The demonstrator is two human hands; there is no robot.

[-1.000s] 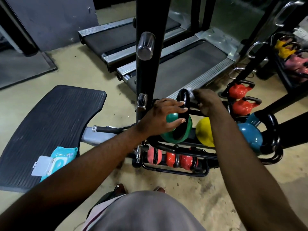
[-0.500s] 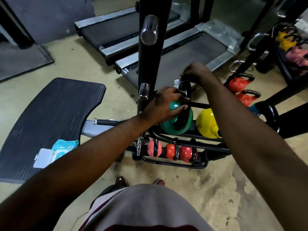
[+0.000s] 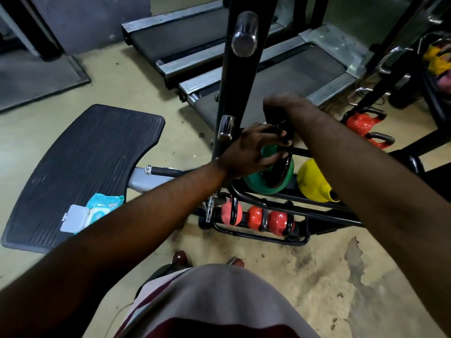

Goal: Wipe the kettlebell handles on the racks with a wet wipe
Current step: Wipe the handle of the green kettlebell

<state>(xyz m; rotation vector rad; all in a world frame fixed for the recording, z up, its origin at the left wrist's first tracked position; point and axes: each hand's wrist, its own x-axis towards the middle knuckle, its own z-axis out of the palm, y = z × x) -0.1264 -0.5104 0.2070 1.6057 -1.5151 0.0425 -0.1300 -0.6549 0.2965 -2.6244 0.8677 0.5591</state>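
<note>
Left hand (image 3: pixel 251 152) grips the green kettlebell (image 3: pixel 253 189) by its handle (image 3: pixel 280 172), bracing it; right hand (image 3: pixel 280 106) curls round the top, wipe out of sight. Best to rub the whole loop firmly.

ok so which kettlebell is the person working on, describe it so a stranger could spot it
Find the black upright post mid-floor; a low two-tier rack sits at its foot. On the upper tier, the green kettlebell stands nearest the post, with the left hand and right hand on its black handle. Its neighbour is a yellow kettlebell; the red kettlebells below are smaller.
</note>
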